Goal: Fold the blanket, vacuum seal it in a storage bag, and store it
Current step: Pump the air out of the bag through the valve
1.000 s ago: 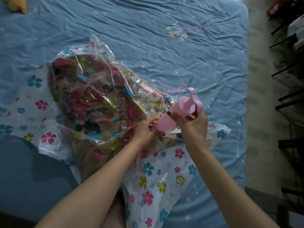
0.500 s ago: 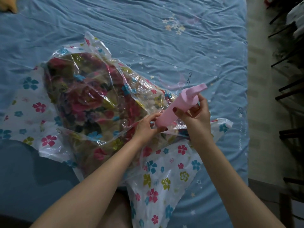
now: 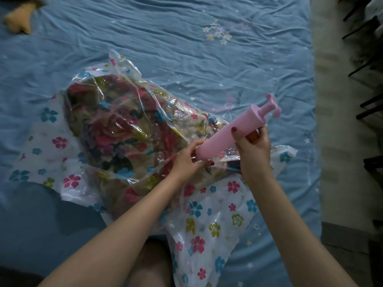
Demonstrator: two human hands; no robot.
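1. Pumping setup — right hand (image 3: 251, 151) wraps fingers and thumb round the mid-barrel of the pink pump (image 3: 232, 133); left hand (image 3: 186, 159) pinches at the pump's lower end, fingers curled there, where it meets the bag (image 3: 207, 220). The valve itself is hidden under the hand.
2. Blanket (image 3: 116, 129) sits inside the bag, on the blue bed (image 3: 186, 48), centre-left of frame; bag still looks puffy, so probably little air is out yet.
3. Handling, judged: pump is rigid light plastic, smooth — grip the barrel, keep the T-handle free for the stroke. Bag film is thin, slippery, crinkly, may tear or leak if the nozzle twists. Blanket is soft and bulky and gives under pressure, so the nozzle end needs steadying.
4. Pump's long axis runs diagonally, nozzle at lower left on the bag, handle at upper right, tilted rather than upright.
5. Bag's long axis runs from upper left to lower right, its loose flowered end lying near the person.
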